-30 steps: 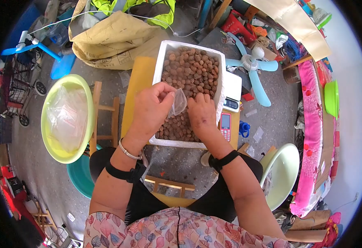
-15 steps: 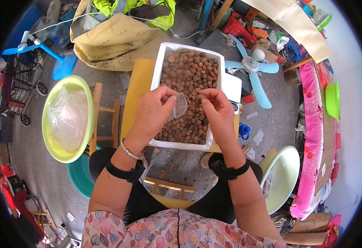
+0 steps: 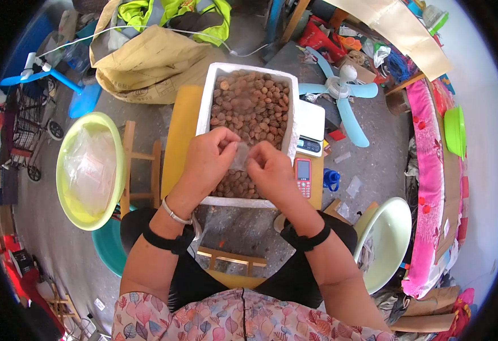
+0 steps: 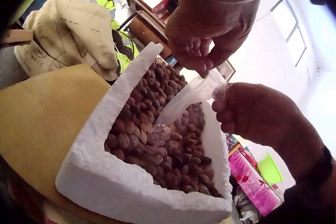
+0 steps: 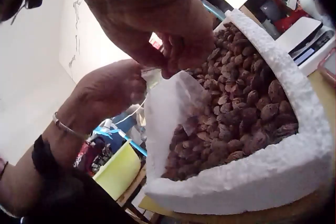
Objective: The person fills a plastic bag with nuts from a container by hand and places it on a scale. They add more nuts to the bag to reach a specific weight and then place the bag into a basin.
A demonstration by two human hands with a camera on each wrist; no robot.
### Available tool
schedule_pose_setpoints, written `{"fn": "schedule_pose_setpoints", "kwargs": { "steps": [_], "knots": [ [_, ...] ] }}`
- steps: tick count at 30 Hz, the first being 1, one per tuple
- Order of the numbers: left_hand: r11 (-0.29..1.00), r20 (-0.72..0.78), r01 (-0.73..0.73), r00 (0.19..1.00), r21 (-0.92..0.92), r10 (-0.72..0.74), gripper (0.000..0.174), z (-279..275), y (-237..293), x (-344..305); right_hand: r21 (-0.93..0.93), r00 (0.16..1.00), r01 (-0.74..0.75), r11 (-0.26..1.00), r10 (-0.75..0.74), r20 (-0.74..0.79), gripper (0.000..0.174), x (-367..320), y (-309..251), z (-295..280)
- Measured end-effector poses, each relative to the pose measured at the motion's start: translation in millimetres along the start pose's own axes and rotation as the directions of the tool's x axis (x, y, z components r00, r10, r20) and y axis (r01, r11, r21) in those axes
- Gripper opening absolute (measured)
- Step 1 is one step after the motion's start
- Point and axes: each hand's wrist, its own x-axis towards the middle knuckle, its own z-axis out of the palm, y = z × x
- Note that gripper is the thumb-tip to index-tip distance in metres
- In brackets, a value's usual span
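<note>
A white foam box [image 3: 205,102] full of brown, wrinkled nuts [image 3: 254,108] stands in front of me. Over its near half my left hand [image 3: 206,159] pinches the edge of a small clear plastic bag [image 3: 241,158] between thumb and finger. My right hand [image 3: 274,173] pinches the bag's opposite edge, its fingertips close to the left ones. In the left wrist view the bag [image 4: 184,98] hangs from both hands with its lower end over the nuts. The right wrist view shows the bag [image 5: 176,95] thin and slack, partly behind the right fingers.
A scale [image 3: 310,128] and a red phone [image 3: 303,173] lie right of the box on the yellow table [image 3: 175,122]. At left a yellow-green basin [image 3: 61,170] holds plastic bags; a pale basin [image 3: 394,238] stands at right. A fan [image 3: 340,88] and blue bottle [image 3: 331,179] are beyond the scale.
My right hand has come up from the nuts, moved right of the bag, then left to its edge. The left hand has kept its hold on the bag.
</note>
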Motion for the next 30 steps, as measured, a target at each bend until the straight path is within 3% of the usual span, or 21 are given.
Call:
{"fn": "schedule_pose_setpoints", "kwargs": {
  "steps": [3, 6, 9, 10, 12, 16, 19, 25, 28, 29, 30],
  "knots": [
    [0.983, 0.031, -0.074, 0.997, 0.168, 0.07, 0.016, -8, 2, -6, -0.193, 0.999, 0.034, 0.981, -0.029, 0.026, 0.013, 5, 8, -3],
    [0.966, 0.088, -0.191, 0.98, 0.172, 0.178, 0.015, -10, -8, -10, -0.129, 0.993, 0.039, 0.991, -0.024, 0.116, 0.013, 7, 8, -11],
    [0.984, 0.049, -0.1, 0.994, 0.15, 0.093, 0.014, -10, -9, -8, -0.053, 0.994, 0.006, 0.999, 0.0, 0.109, 0.011, 19, 8, -22],
    [0.986, 0.043, -0.087, 0.996, 0.145, 0.081, 0.015, -10, -9, -9, -0.208, 0.989, 0.146, 0.967, -0.146, 0.015, 0.011, 25, 11, -21],
    [0.989, 0.029, -0.061, 0.998, 0.137, 0.058, 0.015, -9, -10, -8, -0.521, 0.882, 0.352, 0.778, -0.463, -0.094, 0.01, 40, 22, -16],
    [0.991, 0.029, -0.07, 0.997, 0.117, 0.067, 0.014, -9, -7, -8, -0.764, 0.865, 0.336, 0.551, -0.501, 0.019, 0.019, 56, 31, -5],
    [0.988, 0.034, -0.086, 0.996, 0.125, 0.083, 0.014, -11, -7, -9, -0.815, 0.89, 0.275, 0.51, -0.455, 0.015, 0.019, 59, 32, 2],
    [0.993, 0.047, -0.061, 0.997, 0.1, 0.057, 0.014, -14, -5, -7, -0.778, 0.9, 0.256, 0.573, -0.434, -0.024, 0.016, 64, 35, 5],
    [0.994, 0.025, -0.055, 0.998, 0.094, 0.052, 0.015, -12, -9, -7, -0.678, 0.891, 0.279, 0.68, -0.447, -0.082, 0.016, 65, 34, 4],
    [0.994, 0.019, -0.051, 0.999, 0.101, 0.049, 0.015, -12, -8, -7, -0.445, 0.958, 0.181, 0.877, -0.26, -0.122, 0.015, 64, 32, 1],
    [0.993, 0.013, -0.047, 0.999, 0.107, 0.046, 0.015, -12, -8, -6, -0.18, 0.993, 0.04, 0.983, -0.059, -0.105, 0.014, 59, 19, -5]
  ]
}}
